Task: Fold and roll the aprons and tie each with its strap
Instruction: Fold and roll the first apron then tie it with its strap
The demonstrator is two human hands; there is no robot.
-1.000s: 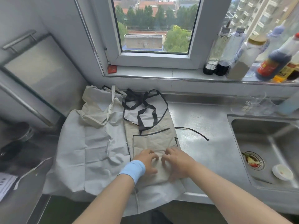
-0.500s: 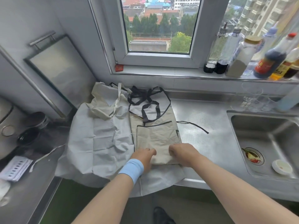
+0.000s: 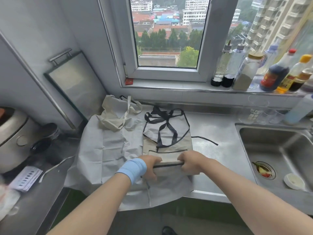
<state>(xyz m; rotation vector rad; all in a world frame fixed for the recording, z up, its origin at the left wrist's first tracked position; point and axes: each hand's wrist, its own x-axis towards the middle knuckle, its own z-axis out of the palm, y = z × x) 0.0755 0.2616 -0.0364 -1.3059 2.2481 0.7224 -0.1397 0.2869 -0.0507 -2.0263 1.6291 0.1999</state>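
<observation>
A beige apron (image 3: 176,143) with black trim lies folded lengthwise on the steel counter, its black straps (image 3: 165,128) tangled at the far end. Its near end is turned into a short roll (image 3: 169,164). My left hand (image 3: 149,167), with a blue wristband, grips the roll's left end. My right hand (image 3: 190,164) grips the right end. One black strap (image 3: 205,139) trails to the right across the counter. A pale grey apron (image 3: 108,150) lies spread underneath and to the left, its cream straps (image 3: 122,114) bunched near the wall.
A sink (image 3: 277,150) with a small white dish (image 3: 293,181) is on the right. Bottles (image 3: 245,72) line the window sill, glasses (image 3: 257,112) stand below them. A rice cooker (image 3: 11,136) and a jar sit left. A steel tray (image 3: 74,85) leans against the wall.
My hands went from pressing flat on the apron's near end to gripping it, and have rolled it away from me into a short roll. The camera view tilted upward.
</observation>
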